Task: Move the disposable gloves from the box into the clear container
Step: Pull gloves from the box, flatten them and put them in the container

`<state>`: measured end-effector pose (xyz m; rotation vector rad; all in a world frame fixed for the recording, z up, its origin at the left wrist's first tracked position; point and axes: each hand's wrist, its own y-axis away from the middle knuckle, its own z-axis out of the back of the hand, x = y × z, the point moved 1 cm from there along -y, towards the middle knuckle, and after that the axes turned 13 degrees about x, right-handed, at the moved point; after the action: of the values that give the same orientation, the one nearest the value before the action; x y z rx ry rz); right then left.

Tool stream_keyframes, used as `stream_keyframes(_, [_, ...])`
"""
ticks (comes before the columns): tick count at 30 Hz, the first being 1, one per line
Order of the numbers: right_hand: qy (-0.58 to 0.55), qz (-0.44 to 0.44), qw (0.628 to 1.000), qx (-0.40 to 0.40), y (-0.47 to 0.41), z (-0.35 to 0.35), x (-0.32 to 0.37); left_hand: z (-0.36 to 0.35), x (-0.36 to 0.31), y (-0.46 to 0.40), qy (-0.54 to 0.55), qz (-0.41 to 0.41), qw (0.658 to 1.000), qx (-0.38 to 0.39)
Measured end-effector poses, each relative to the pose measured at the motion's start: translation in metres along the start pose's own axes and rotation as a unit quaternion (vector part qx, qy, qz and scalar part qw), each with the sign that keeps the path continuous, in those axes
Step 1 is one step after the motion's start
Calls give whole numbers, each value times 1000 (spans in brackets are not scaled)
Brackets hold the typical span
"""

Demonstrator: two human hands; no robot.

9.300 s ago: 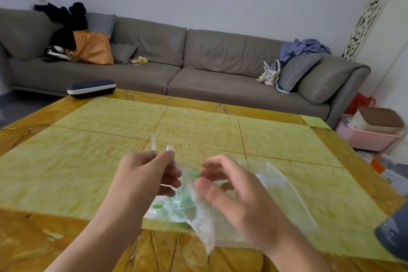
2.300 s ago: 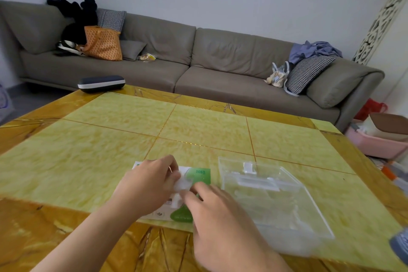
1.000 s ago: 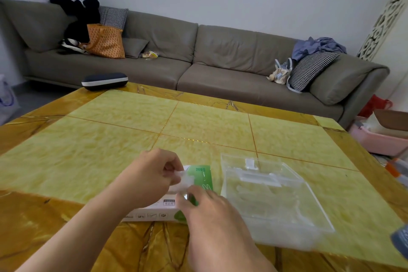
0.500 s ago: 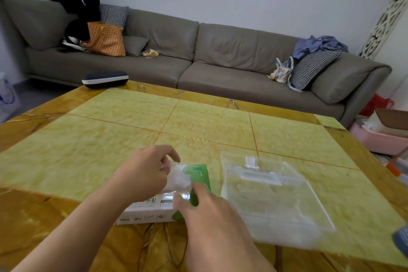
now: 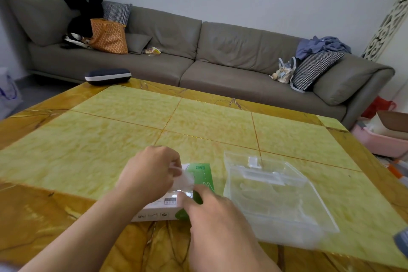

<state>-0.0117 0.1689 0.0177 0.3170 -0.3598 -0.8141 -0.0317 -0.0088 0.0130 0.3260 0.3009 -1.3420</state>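
Table [image 5: 110, 161] carries clear container [image 5: 309, 216], open side up just right of the box [image 5: 202, 174], so transfer is short. Left hand [image 5: 148, 174] pinches a glove [image 5: 184, 181] over the box top. Right hand [image 5: 216, 223] is curled at the box's near end, probably steadying it; blurry.

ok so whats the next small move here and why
Probably lift the left hand up and carry the gloves it pinches right, over the container. The wad is only partly out of the box; the right hand seems to steady the box, and the container sits open beside it.
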Motion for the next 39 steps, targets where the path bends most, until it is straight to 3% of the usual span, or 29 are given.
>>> stream_keyframes(10, [5,-17,1000,2,6,3,3,5,10,-9,120,-10,992,-46])
stream_keyframes(15, [12,-14,1000,-7,10,4,6,5,9,-6,127,-9,990,-64])
stream_keyframes(19, [-5,-19,1000,-21,15,12,10,-1,8,-8,148,-36,988,-7])
stream_keyframes(24, [-69,-48,985,-149,-4,30,5,3,16,-10,198,-71,973,91])
stream_keyframes(28, [-80,-51,985,-143,-40,38,-6,11,26,-4,229,-91,956,162])
stream_keyframes(34, [-174,-8,961,-215,-64,36,-15,3,35,-3,114,-71,978,160])
stream_keyframes(39, [-215,37,944,-247,-65,46,-6,2,33,-5,104,-58,980,160])
